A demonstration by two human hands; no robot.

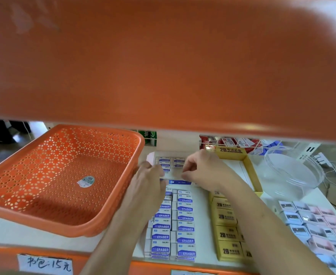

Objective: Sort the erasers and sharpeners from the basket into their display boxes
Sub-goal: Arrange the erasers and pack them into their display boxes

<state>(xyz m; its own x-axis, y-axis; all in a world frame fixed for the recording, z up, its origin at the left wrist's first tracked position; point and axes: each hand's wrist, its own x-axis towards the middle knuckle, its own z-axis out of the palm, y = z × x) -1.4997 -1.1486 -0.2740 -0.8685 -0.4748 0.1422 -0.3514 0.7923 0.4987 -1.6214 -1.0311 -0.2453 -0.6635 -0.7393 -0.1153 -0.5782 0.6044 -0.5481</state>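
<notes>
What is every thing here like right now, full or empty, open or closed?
Orange basket: empty, just a sticker inside.
Blue erasers: packed in two rows.
Yellow 2B box: open, front filled, back empty.
Clear tub: empty, tilted.
Left hand: at the rows' far end, grip blurred.
Right hand: fingers curled there, what it holds unclear.

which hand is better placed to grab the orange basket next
Left. The left hand is right beside the right rim of the orange basket, while the right hand sits farther over, across the eraser box, next to the yellow box.
</notes>
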